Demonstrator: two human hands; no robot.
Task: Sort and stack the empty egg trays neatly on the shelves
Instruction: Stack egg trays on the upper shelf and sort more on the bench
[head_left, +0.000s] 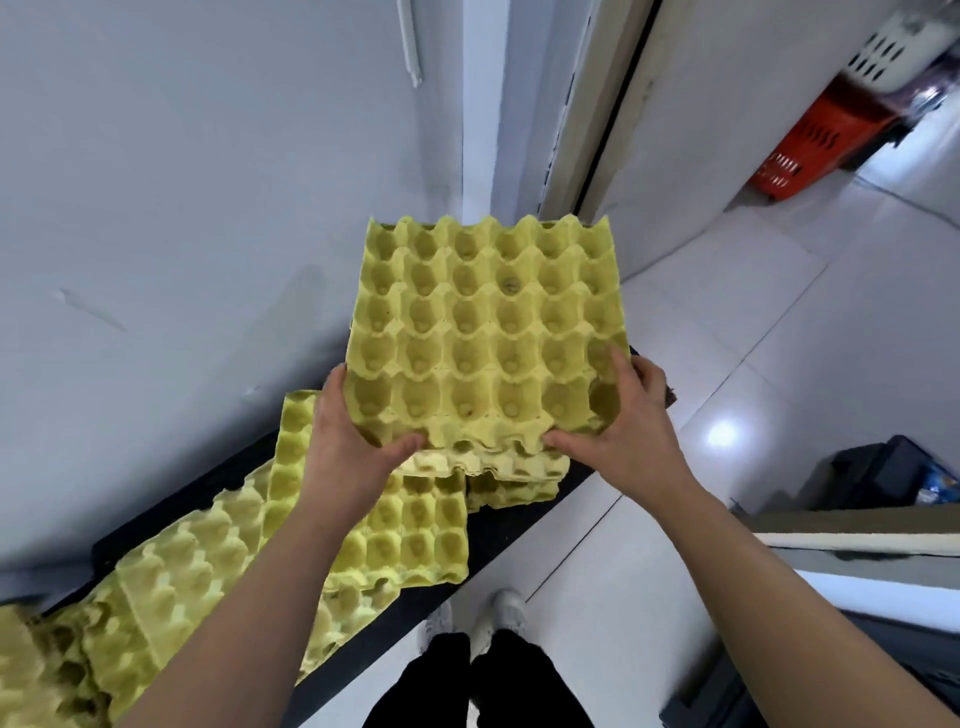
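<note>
A yellow-green empty egg tray (485, 327) lies cup side up on a small stack of like trays (511, 480) at the right end of a black shelf (524, 522). My left hand (345, 439) grips the tray's near left corner, thumb curled along its front edge. My right hand (621, 421) grips the near right corner, with its fingers lying on the cups. More yellow trays (415, 535) lie loose and overlapping along the shelf to the left, reaching the frame's lower left corner (57, 670).
A white wall (182, 208) rises right behind the shelf. A door frame (582, 130) stands past the shelf's right end. Red baskets (815, 140) sit far right on the tiled floor (753, 338). Dark boxes (883, 473) stand at right. My shoes (493, 613) are below.
</note>
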